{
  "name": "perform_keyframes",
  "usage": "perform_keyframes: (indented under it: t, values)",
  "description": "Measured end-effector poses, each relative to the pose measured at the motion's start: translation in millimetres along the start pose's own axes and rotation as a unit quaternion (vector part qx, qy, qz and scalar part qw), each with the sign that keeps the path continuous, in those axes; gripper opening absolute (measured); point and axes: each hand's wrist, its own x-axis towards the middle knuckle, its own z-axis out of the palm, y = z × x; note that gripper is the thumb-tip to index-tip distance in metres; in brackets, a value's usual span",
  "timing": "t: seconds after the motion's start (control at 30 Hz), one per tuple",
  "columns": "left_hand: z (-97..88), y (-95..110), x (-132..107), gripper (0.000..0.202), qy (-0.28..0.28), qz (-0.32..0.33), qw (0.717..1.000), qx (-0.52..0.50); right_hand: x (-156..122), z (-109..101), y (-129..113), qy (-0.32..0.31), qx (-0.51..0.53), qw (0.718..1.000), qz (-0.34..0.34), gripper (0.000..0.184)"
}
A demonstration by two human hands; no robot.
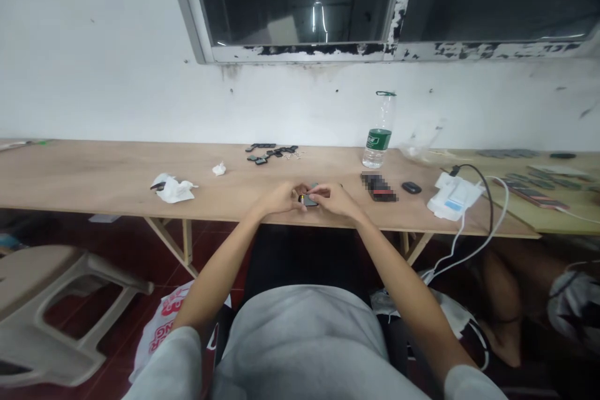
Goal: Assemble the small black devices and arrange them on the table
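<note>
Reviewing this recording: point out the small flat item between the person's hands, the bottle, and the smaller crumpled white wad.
Small flat item [310,202]: head view, on its grey face.
Bottle [379,139]: head view, on its green label.
Smaller wad [219,169]: head view, on its crumpled middle.

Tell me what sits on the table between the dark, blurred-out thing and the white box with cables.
In the head view, a small black rounded object lies between the blurred-out thing and the white box.
</note>
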Motion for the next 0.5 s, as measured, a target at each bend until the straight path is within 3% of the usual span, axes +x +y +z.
perform_keyframes:
  t: [0.17,0.3,0.5]
  values:
    - [5.4,0.1,2.1,0.047,-0.011,-0.012,0.996,0.083,3.4,3.6,7.2,0.037,-0.080,0.996,0.003,0.017]
    - [8.5,-5.2,1.6,0.045,-0.028,-0.034,0.995,0.092,4.5,-0.6,12.1,0.101,-0.178,0.979,-0.022,0.027]
    - [13.9,-7.3,2.5,0.028,-0.063,-0.039,0.994,0.081,4.7,-1.3,27.0,0.017,-0.298,0.952,-0.068,0.030]
